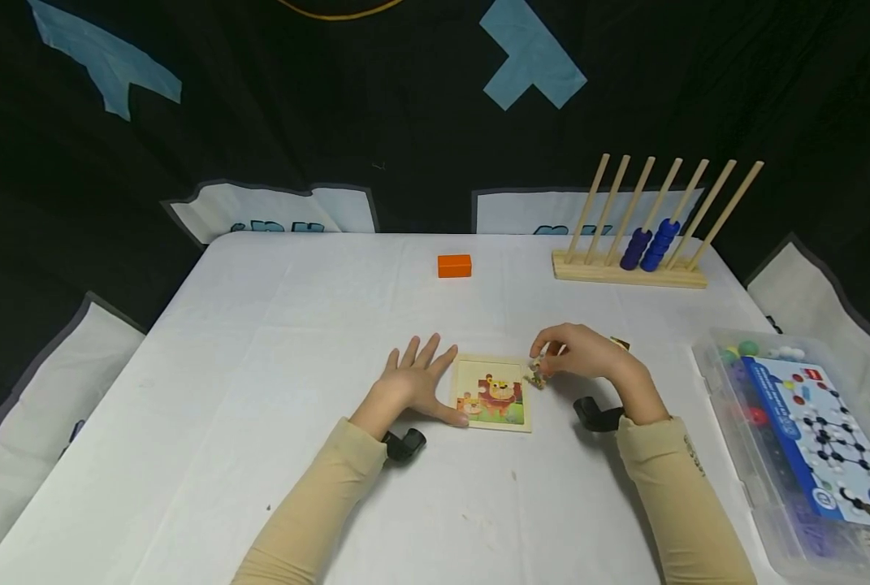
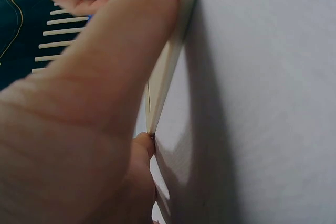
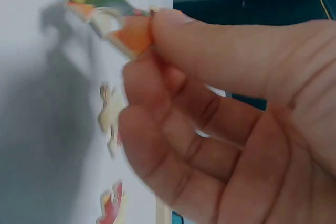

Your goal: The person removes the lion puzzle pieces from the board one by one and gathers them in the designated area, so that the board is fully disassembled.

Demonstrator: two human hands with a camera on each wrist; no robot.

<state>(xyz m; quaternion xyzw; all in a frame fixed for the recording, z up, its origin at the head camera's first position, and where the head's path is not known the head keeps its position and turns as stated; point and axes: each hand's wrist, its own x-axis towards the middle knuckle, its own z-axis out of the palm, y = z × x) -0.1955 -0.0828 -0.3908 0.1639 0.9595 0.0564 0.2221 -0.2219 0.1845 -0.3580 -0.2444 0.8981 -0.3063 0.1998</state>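
Observation:
A small wooden puzzle board [image 1: 471, 372] lies on the table, partly filled with pieces showing a bear picture. My left hand [image 1: 411, 386] is at its left side with fingers spread, the thumb along the lower left edge. From the left wrist, the board's edge [image 2: 167, 77] shows beside the hand. Just right of the board, my right hand [image 1: 581, 351] pinches a jigsaw piece [image 3: 135, 39] between thumb and fingers; orange and green show on it. Past that hand, another jigsaw piece [image 1: 620, 343] is partly hidden. Loose pieces [image 3: 111, 119] appear below the fingers in the right wrist view.
An orange block [image 1: 454, 266] sits toward the back of the table. The wooden peg rack [image 1: 628, 276] with blue and purple beads stands at the back right. On the right edge is a clear plastic box [image 1: 727, 455] with a blue molecule-model booklet [image 1: 829, 443] on top.

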